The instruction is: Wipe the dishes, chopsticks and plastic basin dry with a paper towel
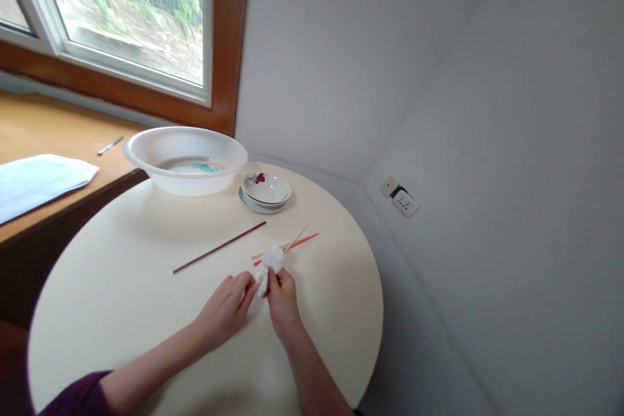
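Over the round cream table, both my hands meet at a small white crumpled tissue. My right hand pinches the tissue from below. My left hand has its fingertips closed on the tissue's lower left edge. The tissue is wrapped round the near end of a pale wooden chopstick. A red chopstick lies beside it, and a long dark brown chopstick lies apart to the left.
A large white plastic basin holding some water stands at the table's far edge. Two small stacked dishes, one with a red flower, sit to its right. Papers and a pen lie on the wooden sill. A wall socket is at the right.
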### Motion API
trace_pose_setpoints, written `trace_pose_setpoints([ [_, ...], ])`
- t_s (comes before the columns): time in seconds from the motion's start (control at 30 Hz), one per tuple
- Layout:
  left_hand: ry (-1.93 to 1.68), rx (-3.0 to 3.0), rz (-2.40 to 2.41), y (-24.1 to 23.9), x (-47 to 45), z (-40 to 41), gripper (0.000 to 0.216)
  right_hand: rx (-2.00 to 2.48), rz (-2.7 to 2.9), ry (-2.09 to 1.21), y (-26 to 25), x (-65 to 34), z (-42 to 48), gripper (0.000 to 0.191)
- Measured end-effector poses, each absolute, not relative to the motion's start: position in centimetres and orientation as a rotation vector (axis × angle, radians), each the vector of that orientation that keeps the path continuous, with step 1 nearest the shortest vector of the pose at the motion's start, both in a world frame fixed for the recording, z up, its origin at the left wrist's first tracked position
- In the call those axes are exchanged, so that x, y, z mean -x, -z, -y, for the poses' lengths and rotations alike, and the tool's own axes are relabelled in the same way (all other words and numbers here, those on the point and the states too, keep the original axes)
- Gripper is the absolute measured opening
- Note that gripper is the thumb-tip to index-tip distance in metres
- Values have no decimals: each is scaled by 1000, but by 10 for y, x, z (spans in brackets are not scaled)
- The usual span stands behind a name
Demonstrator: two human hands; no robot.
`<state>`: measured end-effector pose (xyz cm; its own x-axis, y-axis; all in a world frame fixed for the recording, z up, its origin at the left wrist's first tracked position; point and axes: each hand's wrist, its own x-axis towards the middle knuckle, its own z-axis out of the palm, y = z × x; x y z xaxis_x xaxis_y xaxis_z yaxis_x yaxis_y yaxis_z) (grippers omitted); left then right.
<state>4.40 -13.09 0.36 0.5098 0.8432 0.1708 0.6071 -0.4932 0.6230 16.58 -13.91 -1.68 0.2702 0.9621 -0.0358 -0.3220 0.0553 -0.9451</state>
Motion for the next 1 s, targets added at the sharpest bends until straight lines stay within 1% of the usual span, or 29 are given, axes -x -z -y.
trace_pose_setpoints([
  [0.1, -604, -2199, -1154, 0, -44, 131, 22, 1100, 787, -1146, 18, -163, 140, 34],
  [0.23, -613, -2097, -1125, 5, -44, 127, 21, 1079, 682, -1235, 22, -160, 139, 39],
  [0.33, -565, -1945, -1084, 4, -43, 123, 31, 1033, 550, -1269, 26, -163, 133, 39],
  [0.43, -469, -1741, -989, 0, -42, 120, 47, 981, 463, -1241, 25, -174, 126, 35],
  [0.53, -412, -1586, -900, -6, -41, 118, 55, 942, 423, -1192, 21, -191, 121, 31],
  [0.6, -406, -1496, -842, -11, -39, 116, 55, 927, 409, -1159, 17, -203, 118, 29],
  [0.8, -425, -1201, -670, -21, -27, 110, 46, 912, 363, -1042, 10, -234, 116, 27],
  [1.0, -577, -1050, -704, -20, -19, 103, 43, 968, 396, -915, 12, -241, 114, 28],
])
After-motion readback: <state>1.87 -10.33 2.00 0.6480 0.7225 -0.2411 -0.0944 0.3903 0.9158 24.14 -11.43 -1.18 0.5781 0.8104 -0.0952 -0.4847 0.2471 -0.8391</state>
